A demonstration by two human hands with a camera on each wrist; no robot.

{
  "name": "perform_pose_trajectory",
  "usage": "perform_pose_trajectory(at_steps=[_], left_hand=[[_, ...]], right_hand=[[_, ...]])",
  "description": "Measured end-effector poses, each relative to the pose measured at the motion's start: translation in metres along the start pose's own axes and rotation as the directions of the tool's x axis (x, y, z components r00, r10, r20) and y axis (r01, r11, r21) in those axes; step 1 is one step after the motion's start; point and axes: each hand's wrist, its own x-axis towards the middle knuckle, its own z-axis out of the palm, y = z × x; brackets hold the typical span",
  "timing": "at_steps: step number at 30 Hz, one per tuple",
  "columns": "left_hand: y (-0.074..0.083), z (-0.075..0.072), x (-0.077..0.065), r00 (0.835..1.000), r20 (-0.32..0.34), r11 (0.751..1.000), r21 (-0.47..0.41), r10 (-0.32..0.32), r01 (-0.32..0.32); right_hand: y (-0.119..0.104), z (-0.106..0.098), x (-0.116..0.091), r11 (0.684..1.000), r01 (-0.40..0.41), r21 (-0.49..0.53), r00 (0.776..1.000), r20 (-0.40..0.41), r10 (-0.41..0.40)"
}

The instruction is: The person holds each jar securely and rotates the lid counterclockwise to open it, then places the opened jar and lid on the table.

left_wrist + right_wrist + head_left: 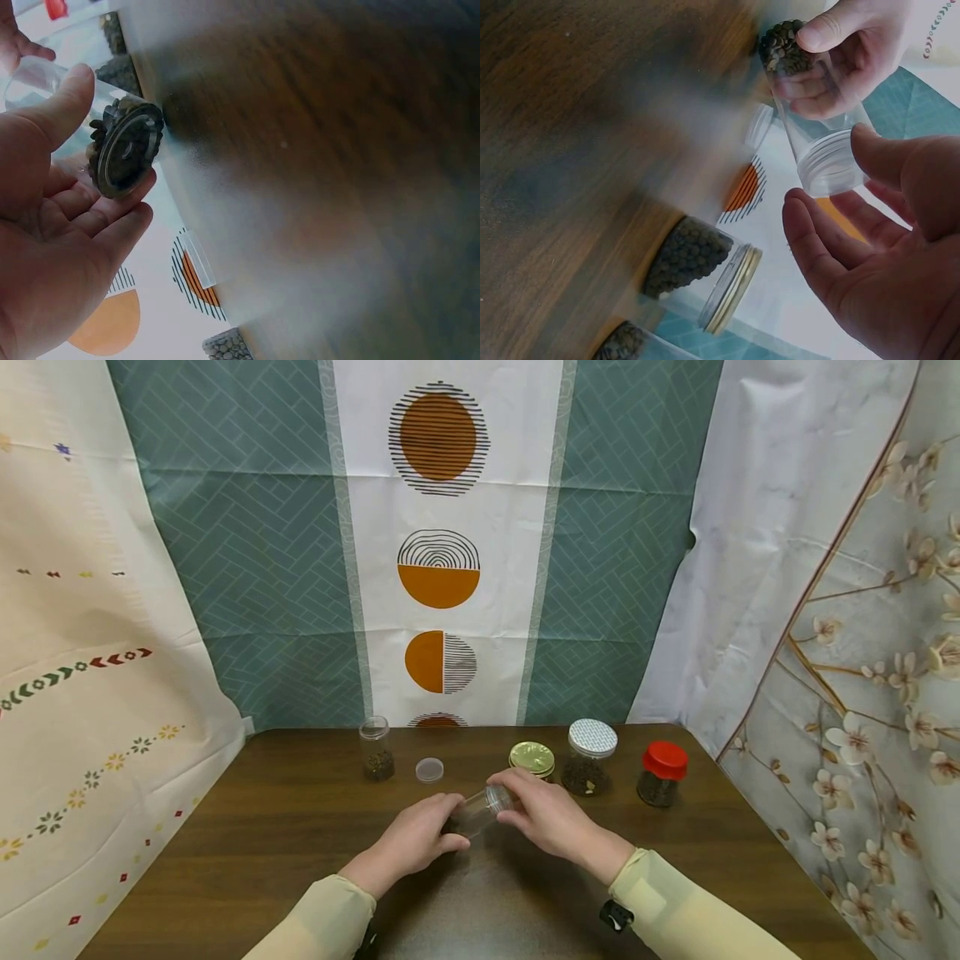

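Observation:
A clear jar (474, 812) with dark, bean-like pieces in its bottom end lies tilted between both hands, just above the table. My left hand (418, 837) grips its lower end, the thumb on one side and the fingers on the other. Around the clear, ribbed top end (831, 161) of the jar curl the thumb and fingers of my right hand (551, 818). In the right wrist view, the right thumb touches this ribbed end. I cannot tell whether a cap sits on it or it is the bare threaded neck.
At the back left stands another clear jar (377, 752), partly filled, beside a flat clear lid (429, 769). Toward the right are a gold-lidded jar (532, 758), a white-lidded jar (591, 760) and a red-lidded jar (662, 772). Patterned cloths (630, 568) hang behind the wooden table (300, 827).

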Motion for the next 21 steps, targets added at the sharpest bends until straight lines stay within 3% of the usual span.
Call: perform_pose_trajectory(at_steps=[8, 21], left_hand=[[0.0002, -0.0007, -0.0001, 1.000, 0.003, 1.000, 0.001, -0.004, 0.004], [-0.0001, -0.0005, 0.0002, 1.000, 0.007, 1.000, -0.004, -0.014, 0.014]], right_hand=[[0.0005, -0.0002, 0.0016, 1.000, -0.012, 0.024, 1.000, 0.012, 0.012], [-0.0030, 0.0015, 0.0059, 0.975, -0.210, -0.068, 0.978, -0.005, 0.210]])
